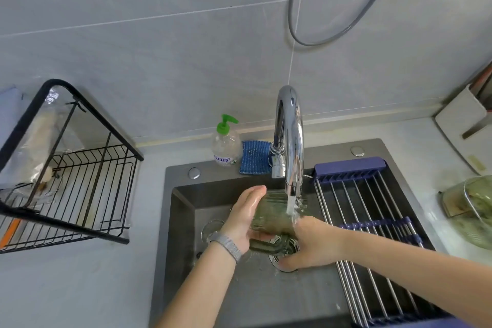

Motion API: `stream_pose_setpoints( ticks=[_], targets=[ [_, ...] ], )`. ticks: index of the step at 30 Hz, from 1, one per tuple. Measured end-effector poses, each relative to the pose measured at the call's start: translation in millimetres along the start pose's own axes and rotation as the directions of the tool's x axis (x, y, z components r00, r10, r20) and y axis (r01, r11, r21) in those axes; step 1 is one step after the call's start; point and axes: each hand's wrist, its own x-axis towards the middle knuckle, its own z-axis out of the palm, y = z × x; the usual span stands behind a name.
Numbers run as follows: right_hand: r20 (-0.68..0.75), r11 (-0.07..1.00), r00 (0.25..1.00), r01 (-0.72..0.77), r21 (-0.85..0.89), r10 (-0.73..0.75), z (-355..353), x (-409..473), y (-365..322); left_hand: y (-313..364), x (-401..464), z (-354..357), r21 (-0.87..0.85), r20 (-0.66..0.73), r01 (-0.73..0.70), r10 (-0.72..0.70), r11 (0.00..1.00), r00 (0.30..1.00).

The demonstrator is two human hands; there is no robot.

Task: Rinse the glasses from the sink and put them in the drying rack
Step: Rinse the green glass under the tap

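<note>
- Green ribbed glass mug (269,214) on its side over middle of sink (181,210), under running water (290,204) from chrome faucet (288,138).
- Left hand (246,217) cupping mug's left side, fingers lying fairly straight along the glass; grey band (226,243) on wrist.
- Right hand (310,242) at mug's right end by the rim; grip there hidden by glass and water, cannot tell.
- Mug handle (269,245) pointing down, above drain (283,254).
- Second clear glass (211,229) in sink basin, left of drain, just beside left wrist.
- Black wire drying rack (87,176) on table at left edge, well apart from sink.
- Roll-up rack (372,221) across sink's right side.
- Soap bottle (225,144) and blue sponge (254,157) at sink's back edge.
</note>
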Motion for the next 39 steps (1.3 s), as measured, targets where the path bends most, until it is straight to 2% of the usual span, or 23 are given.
stream_pose_setpoints(
  ticks=[1, 2, 5, 7, 8, 9, 10, 12, 15, 17, 19, 20, 22, 23, 26, 29, 30, 31, 33, 35, 37, 38, 39],
  targets=[
    [0.075, 0.994, 0.997, 0.035, -0.103, -0.027, -4, 0, 1, -2, -1, -1, -0.028, 0.017, 0.023, -0.023, 0.999, 1.0],
    [0.041, 0.96, 0.999, 0.035, -0.277, -0.025, -3, 2, 6, -5, -1, -2, -0.037, 0.041, 0.03, -0.028, 0.999, 0.999],
    [0.134, 0.759, 0.986, 0.014, -0.651, 0.096, 6, -2, 15, -10, -1, 1, -0.034, 0.053, 0.026, -0.025, 0.999, 0.998],
    [0.104, 0.918, 0.991, -0.033, -0.395, 0.08, 14, 0, 18, -12, 0, 1, -0.047, 0.041, 0.059, -0.057, 0.997, 0.998],
    [0.208, 0.978, 0.971, -0.075, -0.194, 0.116, 16, -1, 17, -15, 1, 0, -0.046, 0.048, 0.091, -0.089, 0.995, 0.995],
    [0.248, 0.988, 0.96, -0.102, -0.114, 0.128, 18, -2, 15, -19, -1, 1, -0.014, 0.052, 0.12, -0.119, 0.993, 0.992],
    [0.171, 0.987, 0.975, -0.124, -0.106, 0.14, 20, -3, 12, -24, -2, 2, 0.033, 0.049, 0.136, -0.137, 0.99, 0.989],
    [0.031, 0.938, 0.983, -0.164, -0.305, 0.182, 37, 2, 20, -34, -3, 5, 0.074, 0.025, 0.14, -0.142, 0.987, 0.989],
    [0.008, 0.915, 0.999, -0.036, -0.402, 0.042, 64, 4, 26, -29, -1, 8, 0.081, 0.019, 0.124, -0.126, 0.989, 0.992],
    [0.219, 0.957, 0.973, -0.009, -0.291, 0.076, 36, -4, 11, -27, -1, 6, 0.08, -0.006, 0.123, -0.123, 0.989, 0.992],
    [0.286, 0.999, 0.958, -0.036, 0.028, 0.027, 17, -11, 0, -31, -2, 6, 0.024, 0.001, 0.152, -0.152, 0.988, 0.988],
    [0.275, 0.996, 0.959, -0.08, 0.037, 0.067, 13, -13, 0, -34, -4, 9, -0.009, 0.016, 0.163, -0.162, 0.987, 0.987],
    [0.241, 0.953, 0.947, -0.144, -0.266, 0.21, 13, -10, -1, -40, -6, 14, 0.005, 0.002, 0.133, -0.133, 0.991, 0.991],
    [0.222, 0.938, 0.947, -0.156, -0.309, 0.231, 8, -13, -7, -41, -6, 16, 0.036, 0.001, 0.11, -0.111, 0.993, 0.994],
    [0.2, 0.961, 0.958, -0.16, -0.224, 0.206, 13, -12, -5, -36, -9, 15, 0.02, -0.002, 0.118, -0.118, 0.993, 0.993],
    [0.254, 0.99, 0.963, -0.12, 0.081, 0.095, 13, -21, -2, -39, -14, 8, -0.098, -0.012, 0.194, -0.197, 0.976, 0.98],
    [0.221, 0.989, 0.972, -0.107, 0.099, 0.083, 17, -23, 3, -40, -16, 8, -0.128, -0.003, 0.199, -0.201, 0.972, 0.98],
    [0.081, 0.995, 0.992, -0.096, -0.015, 0.097, 20, -23, 8, -41, -17, 7, -0.146, 0.002, 0.186, -0.188, 0.972, 0.982],
    [-0.032, 0.955, 0.993, -0.115, -0.274, 0.11, 26, -16, 12, -38, -18, 8, -0.137, 0.003, 0.128, -0.129, 0.982, 0.992],
    [-0.154, 0.929, 0.986, -0.115, -0.351, 0.064, 33, -10, 14, -32, -18, 6, -0.148, 0.007, 0.073, -0.073, 0.986, 0.997],
    [-0.321, 0.968, 0.945, -0.142, -0.208, 0.07, 42, -7, 9, -29, -18, 2, -0.2, -0.013, 0.029, -0.033, 0.979, 0.999],
    [-0.456, 0.991, 0.884, -0.133, -0.034, 0.103, 47, -9, 3, -31, -17, -1, -0.231, -0.026, 0.019, -0.026, 0.973, 0.999],
    [-0.633, 0.988, 0.761, -0.077, 0.132, 0.144, 51, -10, -2, -35, -13, -5, -0.264, -0.034, 0.017, -0.027, 0.964, 0.999]
  ],
)
